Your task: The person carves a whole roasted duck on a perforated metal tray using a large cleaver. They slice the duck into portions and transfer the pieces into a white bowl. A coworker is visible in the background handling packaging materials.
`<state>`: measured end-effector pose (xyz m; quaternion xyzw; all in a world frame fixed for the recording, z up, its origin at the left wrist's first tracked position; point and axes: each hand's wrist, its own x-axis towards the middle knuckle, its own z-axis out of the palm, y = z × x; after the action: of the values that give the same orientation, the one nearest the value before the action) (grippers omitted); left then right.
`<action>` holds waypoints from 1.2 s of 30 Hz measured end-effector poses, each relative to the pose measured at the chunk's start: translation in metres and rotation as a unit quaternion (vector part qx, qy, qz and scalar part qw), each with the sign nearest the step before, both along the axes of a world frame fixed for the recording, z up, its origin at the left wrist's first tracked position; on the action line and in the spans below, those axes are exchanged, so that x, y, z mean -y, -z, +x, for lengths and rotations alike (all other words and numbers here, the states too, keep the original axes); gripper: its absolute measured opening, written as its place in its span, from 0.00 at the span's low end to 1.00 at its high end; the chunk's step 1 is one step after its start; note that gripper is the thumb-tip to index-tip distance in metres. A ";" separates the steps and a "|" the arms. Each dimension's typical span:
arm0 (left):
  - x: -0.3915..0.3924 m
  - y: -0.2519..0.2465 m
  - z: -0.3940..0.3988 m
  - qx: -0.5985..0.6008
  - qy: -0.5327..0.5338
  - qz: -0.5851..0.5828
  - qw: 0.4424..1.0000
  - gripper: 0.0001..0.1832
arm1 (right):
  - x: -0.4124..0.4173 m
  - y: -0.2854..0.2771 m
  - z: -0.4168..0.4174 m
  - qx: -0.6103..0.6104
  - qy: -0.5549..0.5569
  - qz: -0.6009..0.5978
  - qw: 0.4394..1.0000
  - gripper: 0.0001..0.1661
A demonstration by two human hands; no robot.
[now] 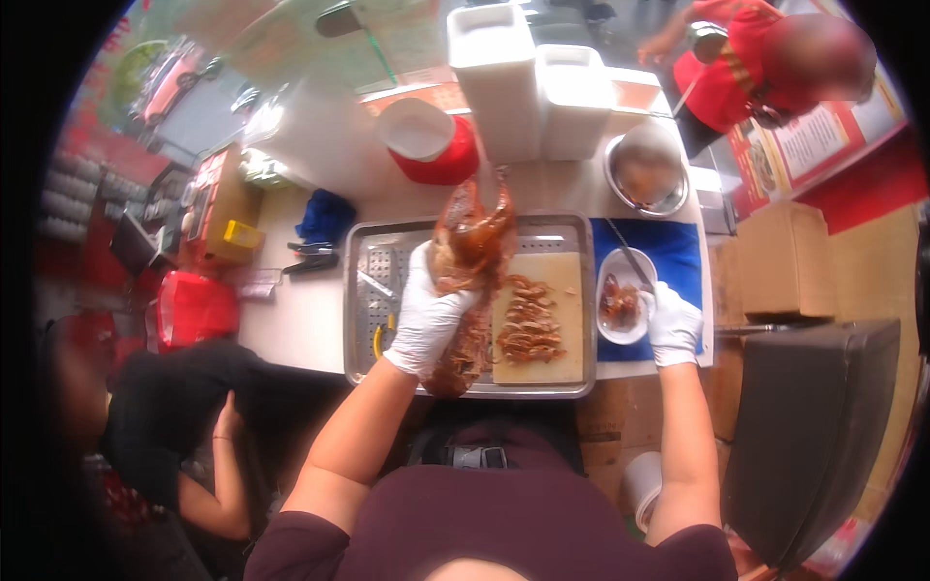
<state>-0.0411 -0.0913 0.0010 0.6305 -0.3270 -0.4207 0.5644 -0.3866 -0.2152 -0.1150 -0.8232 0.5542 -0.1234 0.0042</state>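
My white-gloved left hand point(432, 319) grips a glossy brown roast bird point(472, 254), which is held above a perforated metal tray point(356, 283). More roast meat point(454, 370) lies below it along the board's left side; where the two meet is hard to tell. Sliced roast meat point(534, 327) is laid in a column on a pale cutting board point(570, 370) in the tray. At the right, my gloved right hand point(674, 327) closes on a narrow metal blade, apparently a knife point(631, 250), slanting across a white oval bowl point(605, 330) with meat pieces in it.
The bowl stands on a blue cloth point(679, 243). Behind the tray are a red container point(439, 163), tall white bins point(498, 109) and a metal bowl point(617, 192). A black stapler-like tool point(312, 258) lies left. One person sits at left; another in red is at upper right.
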 end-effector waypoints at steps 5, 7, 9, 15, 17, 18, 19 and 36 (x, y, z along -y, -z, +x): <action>-0.002 0.008 0.014 0.055 -0.017 -0.047 0.997 0.41 | 0.005 -0.024 -0.003 0.028 0.094 0.202 0.975 0.12; -0.001 0.018 0.021 0.065 -0.027 -0.064 0.995 0.41 | -0.002 -0.027 -0.006 0.047 0.102 0.237 0.965 0.16; 0.003 0.023 0.026 0.094 -0.027 -0.070 0.993 0.41 | 0.009 -0.023 -0.006 -0.008 0.169 0.233 0.958 0.25; 0.015 0.022 0.034 0.055 -0.003 0.010 0.998 0.38 | 0.023 -0.010 -0.013 0.099 0.096 0.324 0.936 0.26; 0.012 0.036 0.043 0.075 -0.002 -0.026 0.997 0.38 | 0.016 -0.026 0.011 -0.021 0.158 0.266 0.951 0.26; 0.012 0.033 0.037 0.083 -0.011 -0.016 0.996 0.37 | 0.011 -0.025 0.011 -0.007 0.163 0.239 0.957 0.26; 0.006 0.030 0.037 0.095 -0.028 0.003 0.995 0.36 | 0.004 -0.024 0.016 0.007 0.158 0.221 0.962 0.27; -0.012 0.008 0.032 0.036 -0.020 -0.006 0.999 0.40 | -0.044 -0.136 0.210 0.250 -0.121 0.133 0.951 0.22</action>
<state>-0.0094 -0.0790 -0.0065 0.6488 -0.3367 -0.3841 0.5641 -0.1770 -0.1710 0.0213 -0.8189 0.4425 -0.2494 0.2671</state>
